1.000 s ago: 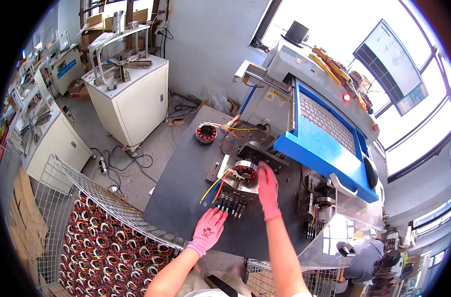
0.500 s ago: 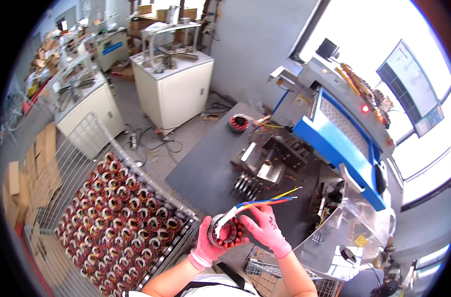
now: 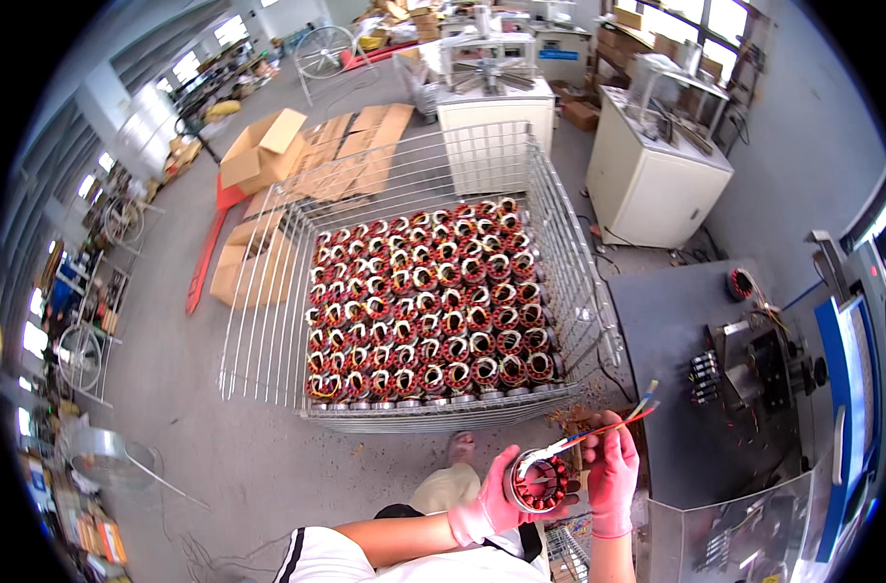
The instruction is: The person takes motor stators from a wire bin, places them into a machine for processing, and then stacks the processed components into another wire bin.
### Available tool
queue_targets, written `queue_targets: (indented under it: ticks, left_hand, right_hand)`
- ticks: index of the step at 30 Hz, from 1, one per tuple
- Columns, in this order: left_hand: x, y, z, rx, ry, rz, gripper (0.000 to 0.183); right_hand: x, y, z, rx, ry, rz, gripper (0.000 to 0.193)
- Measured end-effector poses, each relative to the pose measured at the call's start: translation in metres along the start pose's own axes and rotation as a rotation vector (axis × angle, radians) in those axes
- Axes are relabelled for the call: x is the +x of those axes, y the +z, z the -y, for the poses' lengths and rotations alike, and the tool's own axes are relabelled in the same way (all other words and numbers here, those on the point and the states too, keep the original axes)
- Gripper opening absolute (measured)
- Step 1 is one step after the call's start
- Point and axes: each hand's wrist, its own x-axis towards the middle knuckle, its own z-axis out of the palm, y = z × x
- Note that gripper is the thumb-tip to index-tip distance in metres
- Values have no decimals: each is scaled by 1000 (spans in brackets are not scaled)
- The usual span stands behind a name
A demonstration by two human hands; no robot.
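Off to my left stood the wire cage [image 3: 268, 321], its floor packed with rows of copper-wound stators [image 3: 428, 301], and beyond its far left corner lay flattened cardboard boxes [image 3: 268, 146] on the concrete floor. In front of my chest, past the cage's near right corner, my left hand [image 3: 486, 503] was curled shut around the left rim of one motor stator [image 3: 540, 482], while my right hand [image 3: 613, 468] was clamped on its right side, the coloured lead wires [image 3: 608, 426] fanning out above my right fingers. To my right sat the grey workbench [image 3: 657, 321], with the fixture [image 3: 754, 364] near its far edge.
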Motion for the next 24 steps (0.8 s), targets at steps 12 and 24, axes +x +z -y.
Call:
queue_targets:
  ticks: [12, 24]
  left_hand:
    - [-171, -80, -105, 22, 516, -190, 65]
    - [-268, -144, -239, -115, 501, -131, 60]
  right_hand:
    - [-48, 217, -137, -1469, -659, 785, 16]
    - [-9, 331, -260, -1539, 116, 1394, 36]
